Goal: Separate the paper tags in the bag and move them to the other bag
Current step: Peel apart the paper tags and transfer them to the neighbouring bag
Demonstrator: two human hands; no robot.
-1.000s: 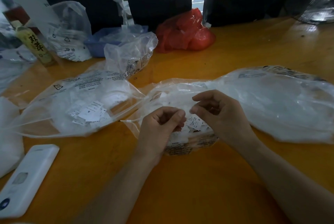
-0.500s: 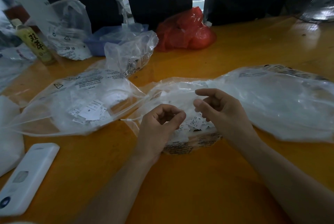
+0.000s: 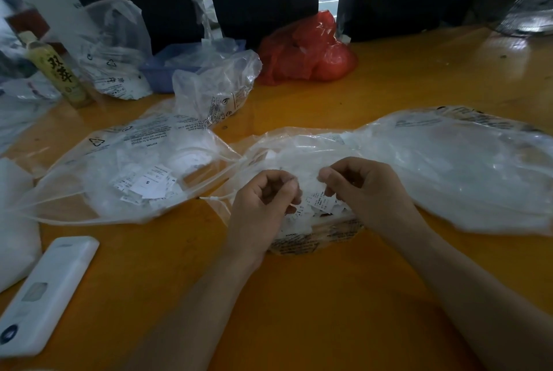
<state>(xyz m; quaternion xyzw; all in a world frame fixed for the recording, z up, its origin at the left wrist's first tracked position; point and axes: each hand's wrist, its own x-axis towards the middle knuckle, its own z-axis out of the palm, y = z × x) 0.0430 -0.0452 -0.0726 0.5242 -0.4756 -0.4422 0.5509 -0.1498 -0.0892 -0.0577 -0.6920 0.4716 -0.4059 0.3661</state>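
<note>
Two hands — left hand point(image 3: 263, 200) and right hand point(image 3: 363, 188) — each pinching paper tags point(image 3: 321, 203), two clear bags point(image 3: 143, 173) alongside.

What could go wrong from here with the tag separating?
1. Both the left hand and right hand work over the pile of paper tags; thin tags may tear or stay stuck in pairs.
2. The receiving bag lies flat, its mouth barely open, so tags could land on the table.

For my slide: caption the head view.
Both hands, left hand and right hand, pinch paper tags over a clear bag.
</note>
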